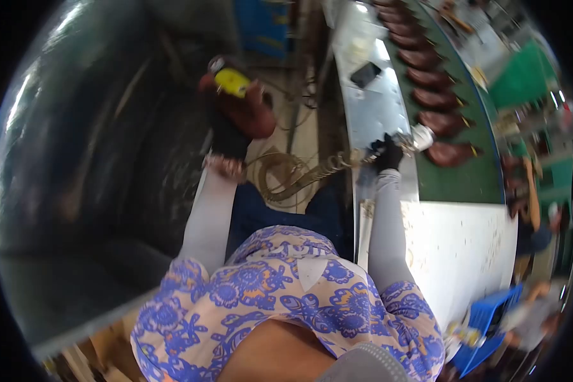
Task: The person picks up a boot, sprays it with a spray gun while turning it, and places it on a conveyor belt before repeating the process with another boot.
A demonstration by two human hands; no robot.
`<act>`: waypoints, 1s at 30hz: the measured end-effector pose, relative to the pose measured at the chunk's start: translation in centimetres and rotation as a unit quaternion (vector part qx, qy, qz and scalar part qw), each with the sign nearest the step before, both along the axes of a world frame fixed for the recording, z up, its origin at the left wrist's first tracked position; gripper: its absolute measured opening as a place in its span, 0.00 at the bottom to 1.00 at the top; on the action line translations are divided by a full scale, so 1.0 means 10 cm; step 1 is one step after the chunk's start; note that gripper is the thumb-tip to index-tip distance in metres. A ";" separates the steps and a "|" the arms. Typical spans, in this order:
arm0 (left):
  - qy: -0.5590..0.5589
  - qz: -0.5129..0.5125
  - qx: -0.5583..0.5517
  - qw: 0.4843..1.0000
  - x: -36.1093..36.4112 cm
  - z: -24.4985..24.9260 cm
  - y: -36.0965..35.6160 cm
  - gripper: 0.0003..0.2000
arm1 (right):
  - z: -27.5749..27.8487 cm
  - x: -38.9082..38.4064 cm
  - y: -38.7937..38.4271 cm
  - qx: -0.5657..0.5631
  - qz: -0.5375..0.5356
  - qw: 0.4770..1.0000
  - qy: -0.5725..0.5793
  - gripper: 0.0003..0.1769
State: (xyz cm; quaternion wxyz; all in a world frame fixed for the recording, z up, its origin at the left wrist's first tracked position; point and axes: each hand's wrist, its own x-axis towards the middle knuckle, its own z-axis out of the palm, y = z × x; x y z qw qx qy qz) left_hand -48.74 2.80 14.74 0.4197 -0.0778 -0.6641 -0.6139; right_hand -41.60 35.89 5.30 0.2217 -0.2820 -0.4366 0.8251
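Observation:
My left hand (pixel 229 130), in a dark glove, is closed on a brown shoe (pixel 256 114) with a yellow patch (pixel 232 83), held up at the left. Over the metal ledge, my right hand (pixel 388 155), in a black glove, grips a spray gun (pixel 404 141) with a white cup (pixel 422 137). A coiled hose (pixel 318 173) runs from the gun toward the middle. Just past the cup lies the nearest dark brown shoe (pixel 451 153) on the green belt.
Several brown shoes lie in a row along the green belt (pixel 461 184). A phone (pixel 365 75) rests on the metal ledge (pixel 388 102). A dark booth wall (pixel 108 127) fills the left. At the lower right are a blue crate (pixel 487 312) and other people.

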 end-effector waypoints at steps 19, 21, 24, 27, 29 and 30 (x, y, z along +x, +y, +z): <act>0.165 0.289 -0.279 0.901 -0.57 0.51 -0.80 0.20 | 1.46 0.82 -2.07 0.351 0.386 0.843 0.125 0.09; 0.156 0.270 -0.284 0.907 -0.58 0.52 -0.83 0.20 | 1.55 0.86 -2.03 0.451 0.426 0.779 0.089 0.10; 0.140 0.241 -0.285 0.917 -0.57 0.52 -0.86 0.21 | 1.60 0.86 -2.04 0.445 0.445 0.774 0.064 0.14; 0.133 0.224 -0.287 0.922 -0.57 0.54 -0.87 0.21 | 1.68 0.89 -2.10 0.371 0.381 0.842 0.093 0.19; 0.129 0.213 -0.287 0.925 -0.56 0.54 -0.89 0.22 | 1.50 0.83 -2.12 0.188 0.400 0.889 0.121 0.09; 0.127 0.208 -0.287 0.926 -0.57 0.55 -0.90 0.22 | 1.62 0.89 -2.15 0.444 0.324 0.818 0.168 0.09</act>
